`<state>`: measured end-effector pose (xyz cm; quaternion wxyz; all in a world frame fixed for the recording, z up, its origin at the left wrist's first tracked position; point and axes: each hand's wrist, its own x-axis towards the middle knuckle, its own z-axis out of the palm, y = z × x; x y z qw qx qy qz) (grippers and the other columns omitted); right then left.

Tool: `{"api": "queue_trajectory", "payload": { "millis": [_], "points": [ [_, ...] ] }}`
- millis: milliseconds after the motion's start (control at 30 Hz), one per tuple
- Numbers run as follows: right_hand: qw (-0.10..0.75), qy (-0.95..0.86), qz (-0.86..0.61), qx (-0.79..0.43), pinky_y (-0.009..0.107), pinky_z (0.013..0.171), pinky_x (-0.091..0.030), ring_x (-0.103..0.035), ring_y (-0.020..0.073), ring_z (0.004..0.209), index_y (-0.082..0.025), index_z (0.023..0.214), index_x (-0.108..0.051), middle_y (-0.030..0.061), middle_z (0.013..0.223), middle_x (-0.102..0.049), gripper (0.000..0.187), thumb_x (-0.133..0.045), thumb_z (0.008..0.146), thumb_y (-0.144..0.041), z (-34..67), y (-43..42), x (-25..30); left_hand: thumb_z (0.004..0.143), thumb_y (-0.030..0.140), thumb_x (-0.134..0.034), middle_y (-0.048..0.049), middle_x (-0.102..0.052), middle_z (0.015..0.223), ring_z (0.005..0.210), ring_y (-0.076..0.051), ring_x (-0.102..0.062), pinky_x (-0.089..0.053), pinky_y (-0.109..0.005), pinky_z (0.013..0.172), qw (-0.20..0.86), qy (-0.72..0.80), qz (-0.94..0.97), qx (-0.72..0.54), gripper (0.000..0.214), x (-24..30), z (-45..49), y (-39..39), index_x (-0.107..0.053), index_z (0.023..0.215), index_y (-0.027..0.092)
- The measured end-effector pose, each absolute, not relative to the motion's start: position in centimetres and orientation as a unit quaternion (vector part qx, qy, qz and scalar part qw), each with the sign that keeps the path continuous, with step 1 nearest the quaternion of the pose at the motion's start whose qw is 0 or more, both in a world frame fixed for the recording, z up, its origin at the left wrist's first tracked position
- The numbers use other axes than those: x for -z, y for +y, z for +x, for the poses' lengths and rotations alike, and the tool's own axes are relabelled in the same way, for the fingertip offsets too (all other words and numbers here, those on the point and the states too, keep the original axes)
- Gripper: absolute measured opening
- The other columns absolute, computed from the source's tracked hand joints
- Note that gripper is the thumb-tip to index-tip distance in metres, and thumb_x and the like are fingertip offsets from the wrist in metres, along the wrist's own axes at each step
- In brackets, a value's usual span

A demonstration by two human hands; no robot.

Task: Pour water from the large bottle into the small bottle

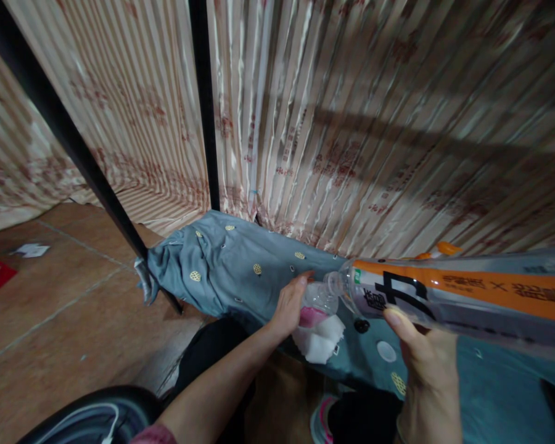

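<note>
Orange-labelled bottle [472, 302] — tilted, in right hand [428, 354]

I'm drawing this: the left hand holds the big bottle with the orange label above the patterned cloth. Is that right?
Not quite: the right hand, not the left, holds the big bottle above the patterned cloth. The head view shows it.
</note>
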<state>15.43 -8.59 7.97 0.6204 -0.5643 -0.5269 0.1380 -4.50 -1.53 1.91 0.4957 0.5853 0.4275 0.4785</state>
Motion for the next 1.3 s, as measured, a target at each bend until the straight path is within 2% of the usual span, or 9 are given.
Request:
{"api": "queue_trajectory", "payload": {
  "millis": [167, 367, 467, 700, 800, 933, 1000, 1133, 1300],
  "points": [
    [0.623, -0.536, -0.552, -0.14, 0.053, 0.108, -0.04, -0.067, 0.0275, 0.09, -0.02, 0.083, -0.072, 0.0043, 0.079, -0.071, 0.033, -0.088, 0.063, -0.041, 15.4, -8.4, -8.1, 0.104, 0.046, -0.029, -0.0113, -0.074, 0.127, 0.122, -0.027, -0.066, -0.046, -0.042, 0.114, 0.499, 0.431, 0.578, -0.481, 0.057, -1.9, -4.5, -1.5, -0.069, 0.127, 0.013],
    [0.621, -0.527, -0.568, -0.114, 0.05, 0.105, -0.043, -0.067, 0.0252, 0.077, -0.02, 0.078, -0.072, 0.003, 0.073, -0.07, 0.036, -0.089, 0.06, -0.046, 14.9, -8.6, -8.9, 0.103, 0.042, -0.028, -0.0116, -0.073, 0.128, 0.123, -0.027, -0.066, -0.046, -0.041, 0.114, 0.495, 0.431, 0.583, -0.479, 0.056, -1.8, -4.4, -1.5, -0.068, 0.128, 0.012],
    [0.633, -0.508, -0.573, -0.111, 0.049, 0.105, -0.043, -0.067, 0.0251, 0.077, -0.02, 0.086, -0.072, 0.0025, 0.074, -0.07, 0.041, -0.088, 0.06, -0.046, 14.7, -8.7, -9.0, 0.103, 0.039, -0.027, -0.0119, -0.073, 0.129, 0.124, -0.027, -0.065, -0.046, -0.043, 0.114, 0.491, 0.432, 0.588, -0.476, 0.055, -1.7, -4.4, -1.5, -0.068, 0.128, 0.012],
    [0.632, -0.502, -0.577, -0.123, 0.046, 0.092, -0.05, -0.067, 0.0266, 0.074, -0.021, 0.075, -0.07, 0.0026, 0.067, -0.068, 0.037, -0.089, 0.057, -0.048, 14.9, -8.5, -8.5, 0.103, 0.047, -0.03, -0.0097, -0.073, 0.128, 0.124, -0.026, -0.065, -0.045, -0.04, 0.115, 0.496, 0.429, 0.584, -0.478, 0.056, -1.6, -4.4, -1.5, -0.07, 0.125, 0.016],
    [0.634, -0.5, -0.58, -0.109, 0.045, 0.084, -0.053, -0.066, 0.0265, 0.07, -0.021, 0.078, -0.07, 0.0022, 0.065, -0.067, 0.037, -0.087, 0.059, -0.048, 14.7, -8.5, -8.9, 0.103, 0.045, -0.029, -0.0103, -0.073, 0.129, 0.124, -0.026, -0.065, -0.045, -0.041, 0.116, 0.492, 0.429, 0.588, -0.477, 0.056, -1.5, -4.4, -1.6, -0.07, 0.126, 0.015],
    [0.637, -0.5, -0.576, -0.11, 0.05, 0.1, -0.046, -0.068, 0.0278, 0.079, -0.02, 0.083, -0.072, 0.0038, 0.074, -0.07, 0.045, -0.091, 0.053, -0.048, 14.7, -8.5, -9.2, 0.103, 0.043, -0.027, -0.0117, -0.072, 0.129, 0.125, -0.027, -0.064, -0.045, -0.042, 0.115, 0.488, 0.425, 0.596, -0.475, 0.057, -1.5, -4.4, -1.6, -0.07, 0.126, 0.013],
    [0.632, -0.511, -0.571, -0.115, 0.051, 0.103, -0.043, -0.068, 0.0283, 0.082, -0.019, 0.082, -0.073, 0.0052, 0.077, -0.071, 0.044, -0.091, 0.055, -0.048, 14.9, -8.4, -9.1, 0.103, 0.044, -0.026, -0.0126, -0.072, 0.129, 0.125, -0.027, -0.064, -0.045, -0.042, 0.115, 0.486, 0.423, 0.599, -0.475, 0.058, -1.6, -4.4, -1.6, -0.069, 0.127, 0.012],
    [0.608, -0.538, -0.57, -0.124, 0.046, 0.088, -0.052, -0.07, 0.0277, 0.072, -0.019, 0.074, -0.074, 0.0066, 0.073, -0.072, 0.037, -0.088, 0.061, -0.05, 14.8, -8.5, -9.5, 0.103, 0.044, -0.026, -0.0136, -0.072, 0.129, 0.124, -0.028, -0.064, -0.045, -0.044, 0.115, 0.484, 0.421, 0.601, -0.477, 0.059, -1.6, -4.3, -1.6, -0.068, 0.127, 0.011],
    [0.63, -0.521, -0.564, -0.117, 0.044, 0.076, -0.057, -0.069, 0.0274, 0.068, -0.019, 0.098, -0.074, 0.0044, 0.071, -0.071, 0.055, -0.091, 0.055, -0.049, 13.7, -8.3, -11.1, 0.102, 0.046, -0.026, -0.0138, -0.072, 0.129, 0.124, -0.028, -0.064, -0.044, -0.043, 0.115, 0.488, 0.418, 0.595, -0.483, 0.06, -1.4, -4.0, -1.4, -0.069, 0.126, 0.011]
  ]
}}
